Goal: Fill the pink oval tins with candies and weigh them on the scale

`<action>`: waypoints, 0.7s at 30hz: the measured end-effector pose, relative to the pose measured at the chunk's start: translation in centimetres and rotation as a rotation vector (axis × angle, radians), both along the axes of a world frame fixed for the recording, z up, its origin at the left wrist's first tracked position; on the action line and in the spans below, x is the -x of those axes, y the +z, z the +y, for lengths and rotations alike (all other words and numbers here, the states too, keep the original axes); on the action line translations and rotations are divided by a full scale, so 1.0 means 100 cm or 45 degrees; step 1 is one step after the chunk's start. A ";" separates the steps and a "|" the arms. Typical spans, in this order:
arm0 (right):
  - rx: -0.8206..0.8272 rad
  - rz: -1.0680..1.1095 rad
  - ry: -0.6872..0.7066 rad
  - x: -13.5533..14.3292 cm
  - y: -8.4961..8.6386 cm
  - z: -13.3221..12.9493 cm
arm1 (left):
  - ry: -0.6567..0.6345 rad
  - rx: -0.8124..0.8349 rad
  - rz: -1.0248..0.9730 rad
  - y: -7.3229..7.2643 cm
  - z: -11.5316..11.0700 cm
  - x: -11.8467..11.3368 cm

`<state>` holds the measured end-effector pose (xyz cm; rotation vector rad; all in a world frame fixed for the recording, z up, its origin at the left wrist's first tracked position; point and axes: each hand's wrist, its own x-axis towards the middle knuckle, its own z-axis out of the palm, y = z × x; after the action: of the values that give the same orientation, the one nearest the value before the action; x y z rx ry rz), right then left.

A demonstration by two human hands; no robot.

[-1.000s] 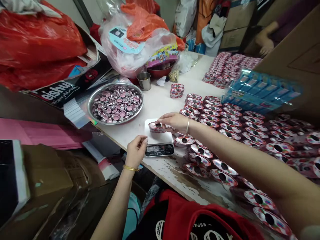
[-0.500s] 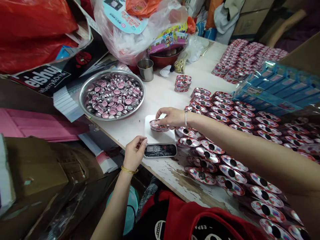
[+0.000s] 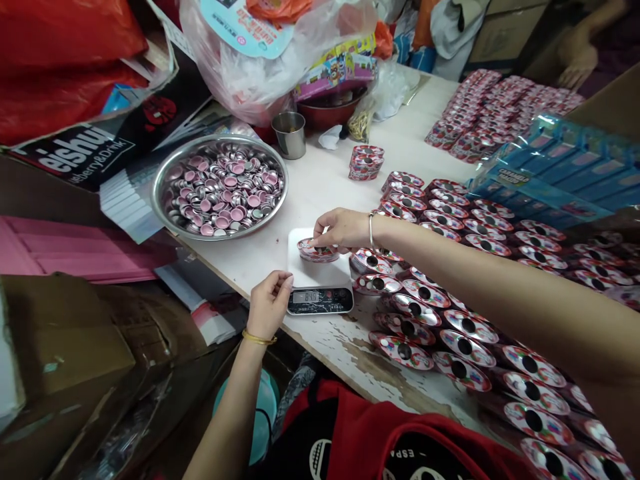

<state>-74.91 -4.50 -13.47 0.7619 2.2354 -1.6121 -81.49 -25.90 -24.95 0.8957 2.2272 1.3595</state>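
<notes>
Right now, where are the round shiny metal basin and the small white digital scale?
Round shiny metal basin (image 3: 157, 181), head view: left rim.
Small white digital scale (image 3: 320, 274), head view: bare part of its platform.

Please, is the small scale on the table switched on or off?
On: the scale shows digits on its display.

Red and black shirt (image 3: 350, 427) with white lettering; above it, gold bracelet (image 3: 259, 339) on left wrist (image 3: 258, 329), silver bracelet (image 3: 371, 232) on right wrist (image 3: 378, 231)

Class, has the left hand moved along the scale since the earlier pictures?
No, not visibly: the left hand keeps its fingertips by the left end of the scale's display panel.
</notes>
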 end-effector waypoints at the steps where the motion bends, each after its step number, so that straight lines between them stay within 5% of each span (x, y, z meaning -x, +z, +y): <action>1: -0.014 0.001 -0.007 0.002 0.000 0.000 | 0.000 0.005 0.002 -0.001 0.000 0.000; 6: 0.195 0.089 -0.208 -0.007 0.006 0.005 | 0.024 0.007 0.028 -0.004 -0.004 0.001; 14: 0.835 0.216 -0.751 -0.070 0.000 0.001 | 0.258 -0.153 -0.036 -0.011 -0.015 0.014; 21: 0.887 0.199 -0.744 -0.092 -0.015 -0.016 | 0.276 -0.182 -0.015 -0.009 -0.017 0.021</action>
<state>-65.73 -6.08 -15.00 1.1471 1.3888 -2.5768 -83.55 -27.57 -25.88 0.7055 2.2951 1.6338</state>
